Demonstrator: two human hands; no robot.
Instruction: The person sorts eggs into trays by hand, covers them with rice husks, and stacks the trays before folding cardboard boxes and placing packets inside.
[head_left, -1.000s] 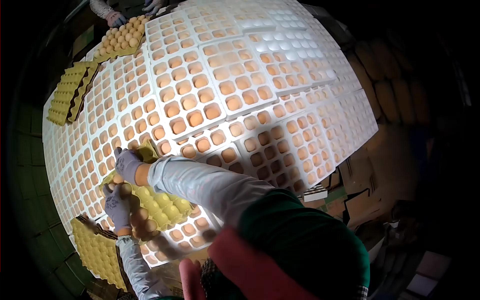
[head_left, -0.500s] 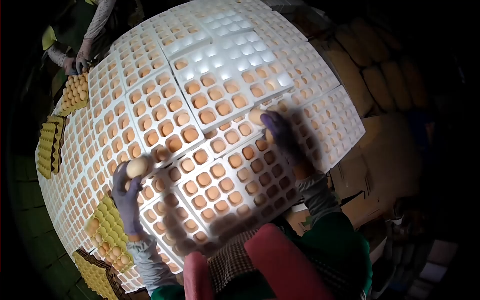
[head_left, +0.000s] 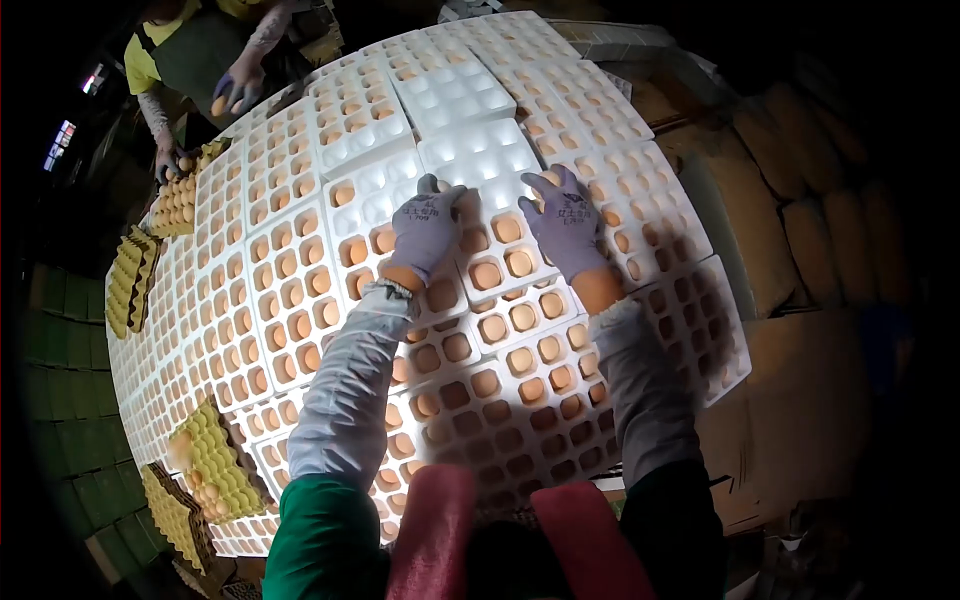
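Currently, both gloved hands work over a white foam tray (head_left: 478, 145); eggs (head_left: 520, 262) sit in its cavities nearer the wearer than the fingertips, while cavities beyond the fingertips show white foam. Left hand (head_left: 427, 232): fingers bent downward, tips close together at the tray; grasp hidden, contents cannot be told. Right hand (head_left: 566, 222): fingers partly spread and curved, a pale rounded shape between the tips; whether gripped cannot be told. Left of the left fingers, an adjacent tray (head_left: 372, 168) has eggs in its nearer cavities. Well apart, nearer the wearer, a yellow pulp tray (head_left: 232, 472) carries several eggs along one side.
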